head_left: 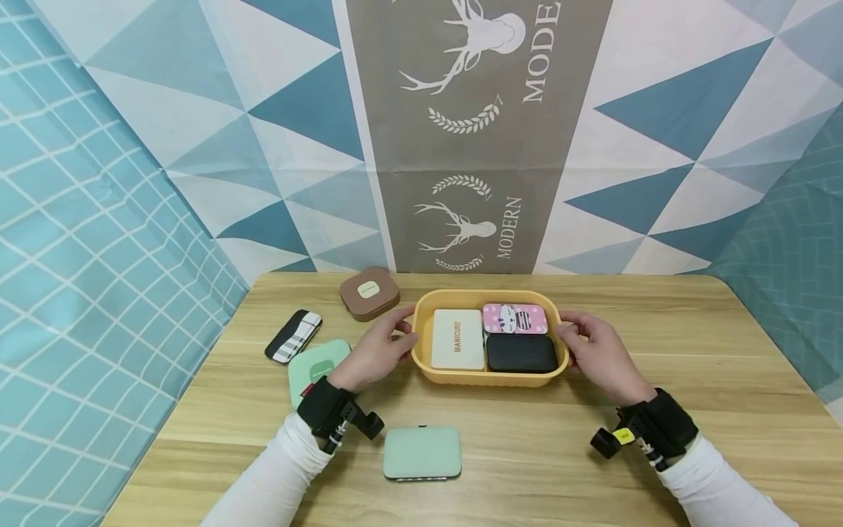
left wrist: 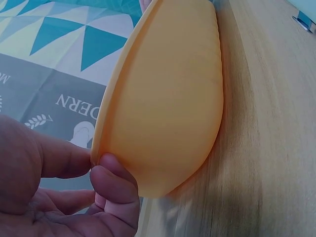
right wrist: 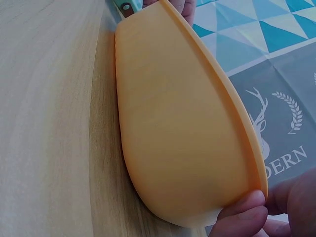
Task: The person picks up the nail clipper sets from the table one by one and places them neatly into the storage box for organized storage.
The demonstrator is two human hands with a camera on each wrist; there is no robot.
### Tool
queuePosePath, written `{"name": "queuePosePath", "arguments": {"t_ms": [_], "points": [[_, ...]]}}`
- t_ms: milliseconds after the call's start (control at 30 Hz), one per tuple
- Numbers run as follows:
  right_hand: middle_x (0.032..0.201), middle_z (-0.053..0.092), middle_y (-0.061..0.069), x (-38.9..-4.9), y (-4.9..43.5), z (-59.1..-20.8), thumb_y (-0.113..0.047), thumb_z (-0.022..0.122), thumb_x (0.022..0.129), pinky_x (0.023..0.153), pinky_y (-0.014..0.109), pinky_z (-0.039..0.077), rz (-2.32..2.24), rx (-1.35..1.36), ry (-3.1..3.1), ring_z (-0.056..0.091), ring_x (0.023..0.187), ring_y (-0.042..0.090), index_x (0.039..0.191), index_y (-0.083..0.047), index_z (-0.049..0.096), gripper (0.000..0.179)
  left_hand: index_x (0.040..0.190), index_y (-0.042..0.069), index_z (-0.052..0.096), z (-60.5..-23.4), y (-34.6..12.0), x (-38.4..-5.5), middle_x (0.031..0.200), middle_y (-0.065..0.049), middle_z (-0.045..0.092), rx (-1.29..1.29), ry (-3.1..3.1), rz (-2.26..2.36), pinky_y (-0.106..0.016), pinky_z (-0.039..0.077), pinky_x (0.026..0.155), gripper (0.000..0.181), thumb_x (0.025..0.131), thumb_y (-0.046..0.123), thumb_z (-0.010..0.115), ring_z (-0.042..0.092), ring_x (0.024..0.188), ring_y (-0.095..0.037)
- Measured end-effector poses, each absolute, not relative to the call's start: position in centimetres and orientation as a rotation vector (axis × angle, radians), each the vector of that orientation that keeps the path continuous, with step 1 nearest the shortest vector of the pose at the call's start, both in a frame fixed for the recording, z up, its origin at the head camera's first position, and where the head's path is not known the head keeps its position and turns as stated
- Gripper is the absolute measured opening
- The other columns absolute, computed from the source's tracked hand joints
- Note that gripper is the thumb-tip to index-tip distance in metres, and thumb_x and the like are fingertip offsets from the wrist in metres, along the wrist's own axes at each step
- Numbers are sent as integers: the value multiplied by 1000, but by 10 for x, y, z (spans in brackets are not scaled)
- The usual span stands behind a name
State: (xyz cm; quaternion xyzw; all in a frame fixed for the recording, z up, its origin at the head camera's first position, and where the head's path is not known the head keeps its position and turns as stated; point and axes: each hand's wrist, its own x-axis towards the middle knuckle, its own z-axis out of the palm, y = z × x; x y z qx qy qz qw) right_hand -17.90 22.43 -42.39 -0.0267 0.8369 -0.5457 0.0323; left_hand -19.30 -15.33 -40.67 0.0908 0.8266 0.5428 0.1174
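Observation:
A yellow plastic basket (head_left: 487, 378) rests on the wooden table, near its back. Inside lie a white case lettered MANICURE (head_left: 457, 351), a pink case with a cartoon print (head_left: 516, 311) and a black case (head_left: 522, 353). My left hand (head_left: 377, 353) pinches the basket's rim at the left end between thumb and fingers. At the opposite end my right hand (head_left: 602, 359) grips the rim the same way. Both wrist views show the smooth basket wall (left wrist: 168, 98) from outside, with thumb and fingers on its rim; the contents are hidden there.
Left of the basket lie a brown case (head_left: 369, 296), a black-and-white plaid case (head_left: 294, 337) and a light green case (head_left: 309, 366), partly behind my left wrist. A mint flat case (head_left: 422, 454) lies in front. Patterned cloth (head_left: 461, 146) hangs behind the table.

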Motion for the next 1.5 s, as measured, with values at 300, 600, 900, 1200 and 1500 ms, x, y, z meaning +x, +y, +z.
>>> {"name": "queuePosePath", "arguments": {"t_ms": [300,600,900,1200,1500], "points": [[105,55,17,-178,223,-424,-25,51,114,60,32,55,-1674,-69,2557,59,72,20,155,4,45,51,162,3,39,-407,-155,-191,116,-16,55,248,2392,1619,-46,55,80,55,110,8,57,62,89,-33],[105,54,17,-175,224,-425,-25,51,114,59,31,54,-1691,-64,2539,57,71,19,154,5,45,50,160,1,41,-404,-159,-190,122,-14,57,276,2498,1557,-36,54,79,59,108,17,62,62,97,-29],[105,55,17,-176,223,-425,-25,51,114,59,32,55,-1675,-70,2553,58,72,20,154,4,46,50,160,4,42,-393,-167,-187,132,-18,56,360,2622,1501,-40,51,91,62,106,22,66,60,114,-31],[105,55,17,-178,222,-424,-26,50,114,60,32,55,-1664,-70,2556,59,72,20,155,4,44,52,158,4,45,-379,-177,-183,140,-16,55,417,2688,1472,-43,53,93,61,105,25,68,61,115,-30],[106,55,17,-178,223,-421,-27,50,115,60,31,55,-1667,-62,2548,58,73,20,156,4,43,52,161,3,40,-372,-192,-177,143,-16,53,477,2743,1406,-47,53,97,68,104,26,71,60,119,-33]]}}
